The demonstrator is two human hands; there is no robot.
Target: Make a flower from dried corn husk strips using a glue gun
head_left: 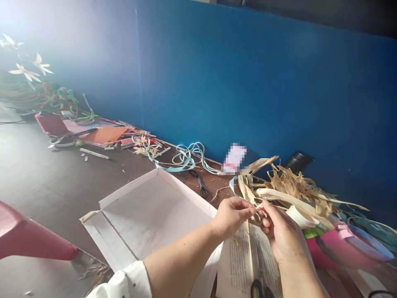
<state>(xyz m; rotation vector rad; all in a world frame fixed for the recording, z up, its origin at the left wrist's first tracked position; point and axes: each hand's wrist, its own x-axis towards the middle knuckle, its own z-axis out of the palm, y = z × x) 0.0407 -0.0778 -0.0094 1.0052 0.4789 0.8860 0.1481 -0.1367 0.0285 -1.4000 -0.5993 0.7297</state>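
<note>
My left hand (pixel 232 214) and my right hand (pixel 281 231) meet at the middle right, both pinching a thin dried straw strip (pixel 257 207). The fingertips of both hands are closed on it. Just behind them lies a heap of dried husk strips (pixel 291 188). A long thin stick (pixel 249 248) runs down below my hands over a printed paper sheet (pixel 238 260). My left forearm crosses a white open cardboard box (pixel 149 211).
Black scissors (pixel 201 184) lie by the box, another pair (pixel 259 287) at the bottom edge. Pale blue ribbon (pixel 186 159) coils near the blue wall (pixel 248 82). Paper scraps and craft flowers (pixel 27 70) crowd the far left. A pink object (pixel 27 238) sits at left, pink and green items (pixel 338 244) at right.
</note>
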